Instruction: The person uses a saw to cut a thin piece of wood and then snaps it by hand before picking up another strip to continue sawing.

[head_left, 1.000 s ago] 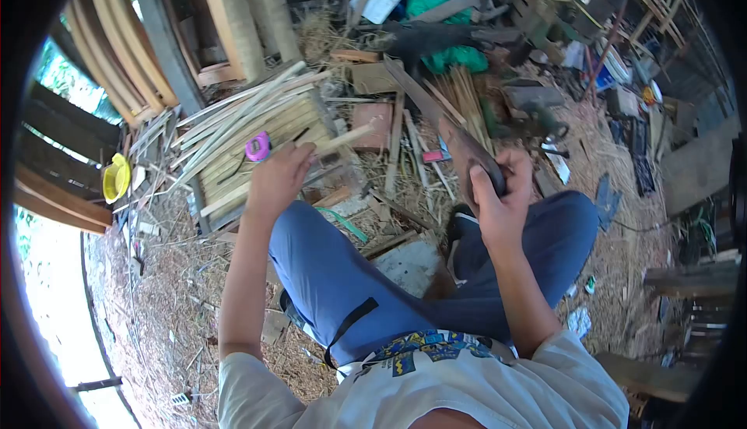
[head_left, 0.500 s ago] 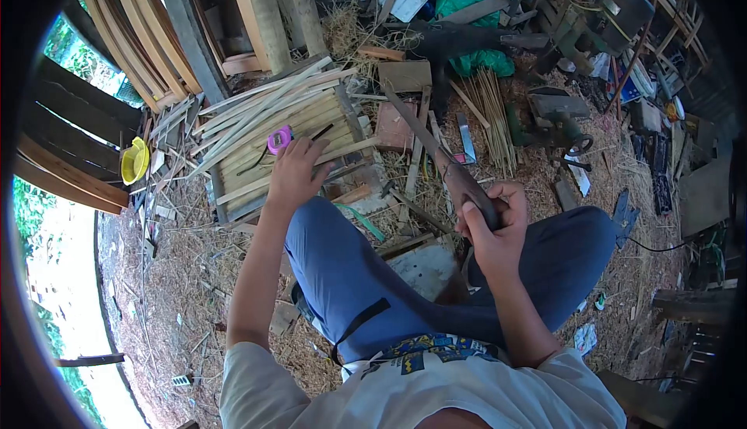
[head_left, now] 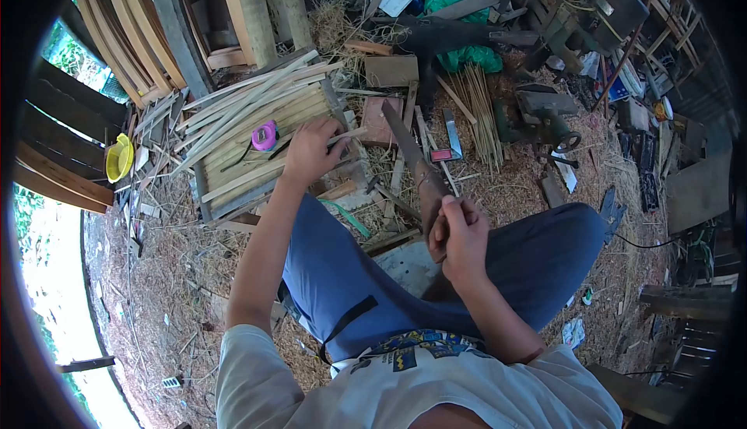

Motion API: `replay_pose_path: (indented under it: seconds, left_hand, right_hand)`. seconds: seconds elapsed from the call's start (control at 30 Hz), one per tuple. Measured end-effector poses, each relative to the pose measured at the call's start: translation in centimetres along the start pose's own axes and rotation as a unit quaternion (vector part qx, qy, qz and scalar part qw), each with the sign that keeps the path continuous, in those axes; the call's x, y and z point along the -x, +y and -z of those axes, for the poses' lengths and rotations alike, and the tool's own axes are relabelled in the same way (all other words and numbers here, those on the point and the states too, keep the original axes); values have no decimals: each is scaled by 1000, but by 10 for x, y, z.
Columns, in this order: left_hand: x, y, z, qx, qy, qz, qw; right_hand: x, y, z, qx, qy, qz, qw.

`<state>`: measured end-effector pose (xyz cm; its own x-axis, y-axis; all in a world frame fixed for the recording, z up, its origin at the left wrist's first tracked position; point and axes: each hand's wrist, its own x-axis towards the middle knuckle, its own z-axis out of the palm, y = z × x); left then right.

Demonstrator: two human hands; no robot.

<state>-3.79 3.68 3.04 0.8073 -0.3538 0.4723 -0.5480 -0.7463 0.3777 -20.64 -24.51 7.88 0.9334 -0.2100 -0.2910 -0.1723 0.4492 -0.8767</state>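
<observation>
My left hand (head_left: 313, 151) is closed around a thin wooden strip (head_left: 354, 134) near its right end. The strip lies slanted across a shallow wooden frame (head_left: 205, 202) with a slatted surface. Left of this hand, a pink tape measure (head_left: 264, 135) rests on the slats. A brown handsaw (head_left: 420, 166) is in my right hand (head_left: 461, 236), the fingers wrapped about its handle. Its long tapered blade points up and away, with the narrow tip near a reddish block (head_left: 381, 120) beyond my knees. Part of the handle is hidden by my fingers.
Loose wooden strips (head_left: 257, 86) are piled over the frame's far side. A bundle of thin sticks (head_left: 476, 110) and a metal vise (head_left: 541, 114) stand ahead on the right. A yellow bowl (head_left: 120, 158) is at the left. Shavings (head_left: 187, 289) cover the ground.
My left hand has moved right along the strip and its fingers have closed near the end. My right hand has brought the handsaw left and slightly nearer to me. The view has shifted a little.
</observation>
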Motion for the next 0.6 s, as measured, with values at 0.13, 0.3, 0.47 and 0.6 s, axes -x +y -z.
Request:
replay_pose_path:
  seconds: [0.13,0.3,0.47,0.6]
  left_hand:
    - [-1,-5,1,-5,-13,24,1000]
    - [-5,-16,3,-29,-9,46,998]
    - [-6,-14,1,-39,-5,48,998]
    - [-7,-13,-2,-39,-16,58,997]
  right_hand:
    - [10,11,2,48,-57,8,997]
    - [16,22,-9,76,-103,79,989]
    - [7,37,-8,134,-132,73,979]
    - [-5,61,-1,222,-118,137,958]
